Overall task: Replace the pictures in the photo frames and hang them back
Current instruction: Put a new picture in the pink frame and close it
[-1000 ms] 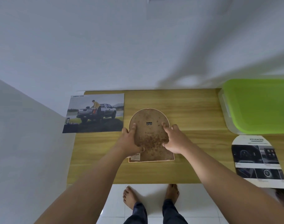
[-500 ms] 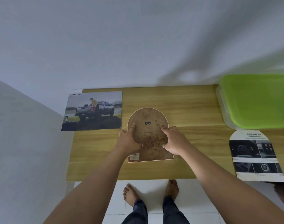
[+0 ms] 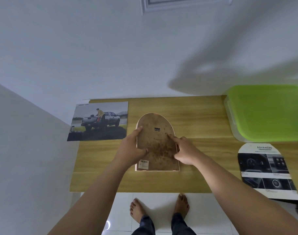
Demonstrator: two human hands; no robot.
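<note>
Room: white wall (image 3: 77,48) behind a wooden table (image 3: 195,116), seen from above by a standing person.
Truck picture: a rectangular print (image 3: 99,122) of a pickup and a figure lies flat at the table's far left corner, its left side hanging past the table edge.
Left hand: the left hand (image 3: 130,150) holds the left edge of the frame; the index finger lies straight up along that edge, the thumb presses on the backing, and the other fingers are hidden.
Arched frame: the arched frame (image 3: 157,145) lies face down in the middle of the table, brown speckled backing up and rounded end towards the wall. A small metal hanger (image 3: 157,129) sits near the top and a barcode sticker (image 3: 143,162) at the lower left corner.
Right hand: the right hand (image 3: 187,150) holds the right edge; the index finger points straight across the backing and the remaining fingers curl at the edge.
Container: a clear box with a green lid (image 3: 267,112) stands at the far right corner.
Arched print: an arch-shaped picture (image 3: 265,170) headed ADVANCED lies flat just in front of the box, well apart from the frame.
</note>
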